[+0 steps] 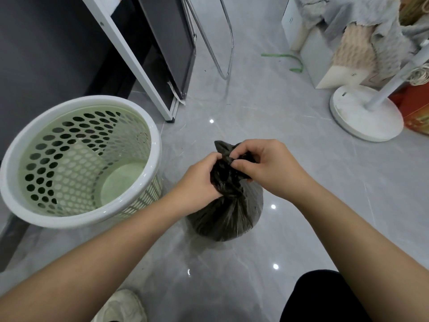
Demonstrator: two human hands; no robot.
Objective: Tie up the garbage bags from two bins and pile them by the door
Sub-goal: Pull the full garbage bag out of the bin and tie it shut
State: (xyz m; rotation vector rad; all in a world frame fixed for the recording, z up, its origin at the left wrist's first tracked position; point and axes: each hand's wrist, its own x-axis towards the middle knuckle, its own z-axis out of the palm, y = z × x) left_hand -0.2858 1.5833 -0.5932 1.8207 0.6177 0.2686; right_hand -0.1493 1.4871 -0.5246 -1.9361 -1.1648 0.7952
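A small black garbage bag (228, 217) stands on the grey tiled floor in the middle of the view, its neck gathered and twisted into a knot. My left hand (199, 180) grips the bunched plastic on the left side of the neck. My right hand (269, 168) pinches the loose top ends of the bag from the right. To the left stands a pale green perforated bin (81, 217) with a white rim, with no bag inside.
A white fan base (364, 117) sits at the right, with boxes and cloth behind it. A dark cabinet and white frame (139, 66) rise at the upper left. A chrome chair leg (226, 66) and green strip (285, 57) lie beyond. My shoe (125, 305) is below.
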